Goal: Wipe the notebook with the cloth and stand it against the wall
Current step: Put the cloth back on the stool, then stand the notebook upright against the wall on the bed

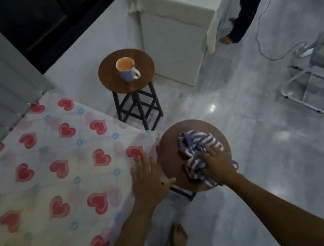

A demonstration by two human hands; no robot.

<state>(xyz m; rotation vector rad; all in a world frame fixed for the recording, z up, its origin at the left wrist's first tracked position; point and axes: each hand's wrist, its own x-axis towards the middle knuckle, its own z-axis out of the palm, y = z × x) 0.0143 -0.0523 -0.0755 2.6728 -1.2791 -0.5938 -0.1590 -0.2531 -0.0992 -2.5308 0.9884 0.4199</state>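
A crumpled purple-and-white striped cloth [195, 149] lies on the near round wooden stool [169, 149]. My right hand [216, 165] rests on the cloth's near part with its fingers spread over the fabric. My left hand [148, 179] is flat with straight fingers at the corner of the heart-patterned bed [58, 172], its thumb reaching toward the stool's left rim. No notebook is in view.
A second round stool [110, 75] farther back carries a mug [127, 69] of orange liquid. Behind it stands a white cabinet [176, 34]. Another person's legs [243, 1] are at the upper right, with a cable and a folding metal frame [309, 85] on the glossy floor.
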